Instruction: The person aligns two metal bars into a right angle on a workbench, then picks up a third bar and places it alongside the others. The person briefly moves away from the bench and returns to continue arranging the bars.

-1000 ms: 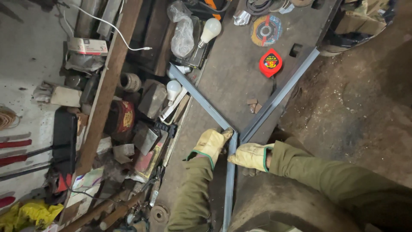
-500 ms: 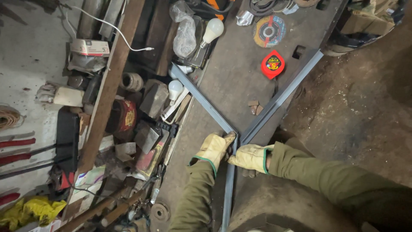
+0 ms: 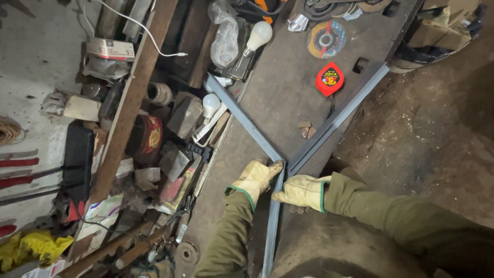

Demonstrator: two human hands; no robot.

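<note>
Lower centre of the frame: left hand (image 3: 256,177) in a yellow work glove, fingers curled down onto the meeting point of grey metal bars, pressing on the bar that runs toward the bottom edge (image 3: 271,226). Just to the right, right hand (image 3: 301,191), gloved the same, closed loosely against the same bar from the other side, thumb and fingers touching it; whether fully clamped around it, hard to tell from this angle. Both olive-green sleeves entering from the bottom and lower right.

From the joint under the hands, a second bar (image 3: 242,116) slanting up and left toward the centre, and a third, longer bar (image 3: 337,121) slanting up and right along the edge of the dark steel worktop (image 3: 288,82). All three lying flat on that worktop, ends touching or nearly so at the joint.

Upper right on the worktop: a red tape measure (image 3: 329,79), just beside the long bar, and above it a round grinding disc (image 3: 325,39). Between the two slanting bars, a couple of small brown blocks (image 3: 305,128). Upper centre: a white light bulb (image 3: 259,35) beside a crumpled clear plastic bag (image 3: 225,36). Another bulb (image 3: 210,104) left of the second bar, among cluttered tins and scrap. A long wooden plank (image 3: 131,103) running diagonally across the left half. Bare dirt floor (image 3: 427,139) at right.
</note>
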